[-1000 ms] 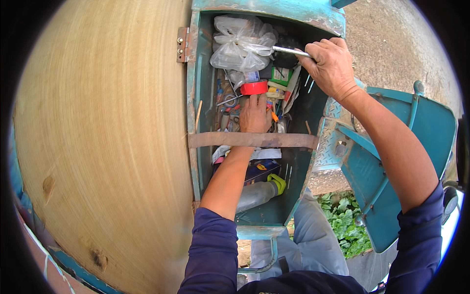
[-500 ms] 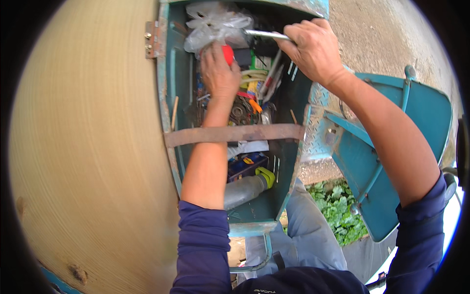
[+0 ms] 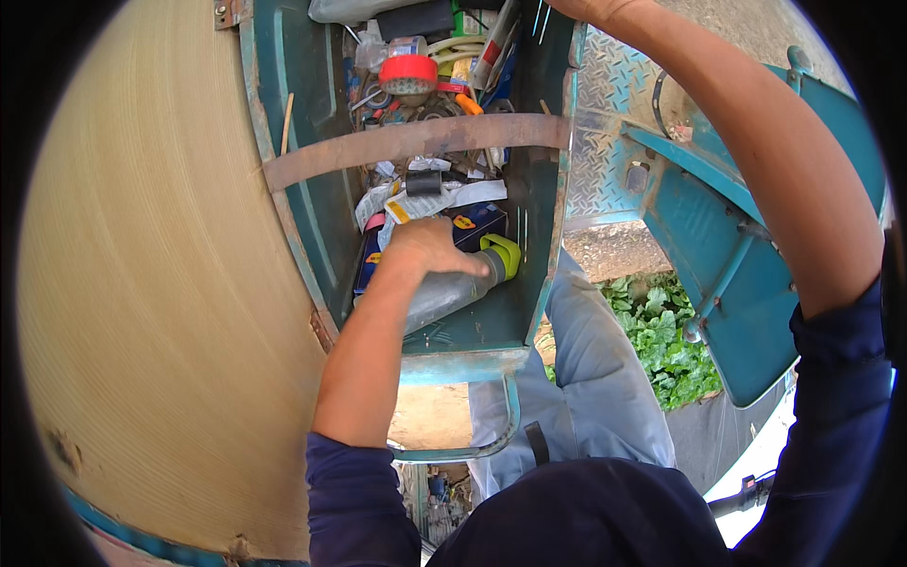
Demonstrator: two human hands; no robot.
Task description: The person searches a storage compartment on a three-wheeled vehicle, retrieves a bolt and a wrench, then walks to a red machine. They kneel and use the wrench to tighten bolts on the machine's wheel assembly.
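Note:
My left hand [image 3: 430,248] is low inside a teal metal box [image 3: 540,217], over a dark blue carton [image 3: 480,223]. Its thumb is stretched apart along a grey bottle [image 3: 444,300] with a lime-green cap loop [image 3: 505,253]; its other fingers are partly hidden, and nothing shows in its grip. Beyond it lie crumpled white packets [image 3: 480,193] and a black cylinder [image 3: 423,182]. Only part of my right hand [image 3: 590,8] shows at the top edge, above the box's right wall; its fingers are cut off, so what it holds is hidden.
A rusty strap [image 3: 416,142] spans the box. Behind it are a red-rimmed round container [image 3: 408,76] and jumbled tools. A wooden panel [image 3: 170,283] stands left. At right, a teal lid [image 3: 727,283] hangs open above green leaves [image 3: 661,340].
My left hand has left the red-rimmed container and come nearer, to the carton and bottle. The view has shifted, putting the right hand and its metal rod mostly out of the picture.

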